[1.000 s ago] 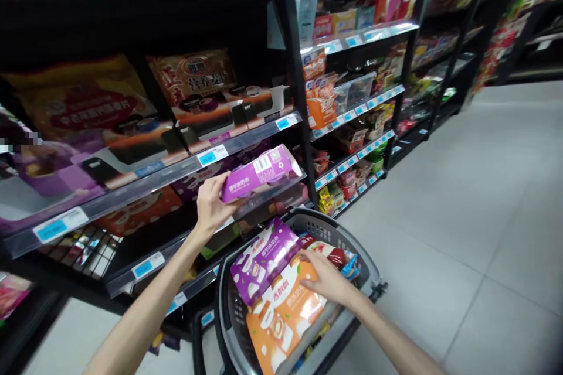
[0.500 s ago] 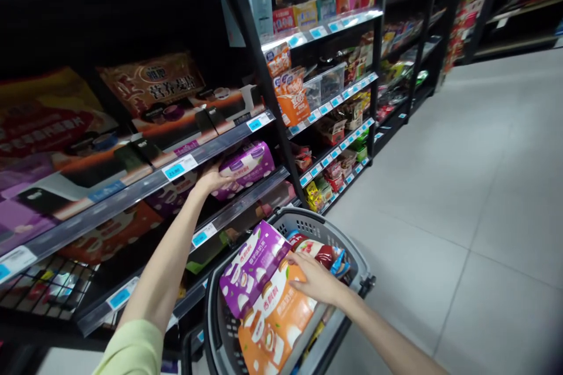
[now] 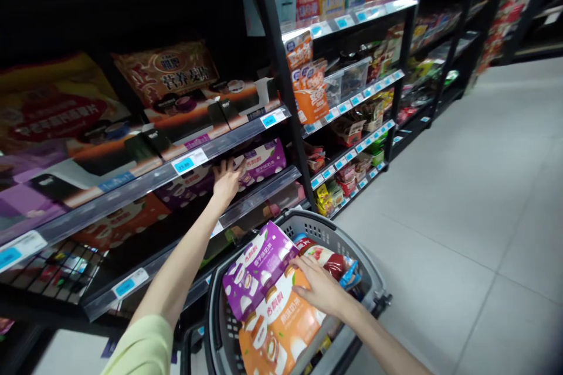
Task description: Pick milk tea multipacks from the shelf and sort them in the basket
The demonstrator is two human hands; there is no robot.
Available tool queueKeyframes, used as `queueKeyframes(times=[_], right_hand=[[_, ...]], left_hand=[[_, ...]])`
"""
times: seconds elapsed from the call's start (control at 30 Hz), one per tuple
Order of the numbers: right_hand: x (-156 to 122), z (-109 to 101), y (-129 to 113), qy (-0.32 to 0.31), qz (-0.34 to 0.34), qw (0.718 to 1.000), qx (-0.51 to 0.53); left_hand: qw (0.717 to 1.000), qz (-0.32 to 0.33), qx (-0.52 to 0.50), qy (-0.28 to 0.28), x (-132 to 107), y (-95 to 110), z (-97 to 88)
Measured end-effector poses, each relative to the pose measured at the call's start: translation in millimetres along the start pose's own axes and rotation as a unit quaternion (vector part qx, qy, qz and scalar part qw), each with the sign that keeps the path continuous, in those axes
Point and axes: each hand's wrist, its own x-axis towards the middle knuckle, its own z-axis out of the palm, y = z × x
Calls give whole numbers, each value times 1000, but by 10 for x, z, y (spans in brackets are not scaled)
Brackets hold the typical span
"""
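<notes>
On the shelf, a purple milk tea box [image 3: 264, 163] lies with its printed front facing out. My left hand [image 3: 227, 181] rests against the near end of that box, fingers spread rather than wrapped round it. Another purple box [image 3: 187, 187] sits to the left of the hand, partly in shadow. Below, a grey shopping basket [image 3: 352, 240] holds a purple box [image 3: 259, 269] and an orange milk tea box [image 3: 281, 319] side by side. My right hand [image 3: 319, 286] lies over these two, fingers stretched out across their upper edges.
A shelf edge with price tags [image 3: 189, 161] runs just above my left hand. Bags of cereal [image 3: 169, 73] stand on the shelf over it. A red and white package [image 3: 325, 258] is in the basket. Further shelving [image 3: 360, 94] lines the aisle, beside a tiled floor [image 3: 461, 199].
The purple box on the shelf has gone from tilted to lying level along the shelf. My left hand's fingers have spread and loosened. My right hand stays on the basket's boxes.
</notes>
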Motion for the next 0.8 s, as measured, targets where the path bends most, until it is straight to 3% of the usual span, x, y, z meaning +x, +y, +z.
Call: queueKeyframes(times=[0.2,0.33,0.5,0.8], right_hand=[[9,-40,-71,-27,2,999,-22],[25,-91,-111,-41,5,999,-23],[43,-75,-65,-56,7,998,-30],[223,63,137,-81,7,995,-52]], left_hand=[[1000,-20,8,-17,289,99,276],[997,-42,-15,-56,504,75,402],[997,-46,-10,-55,716,7,499],[997,-56,29,-48,802,-157,711]])
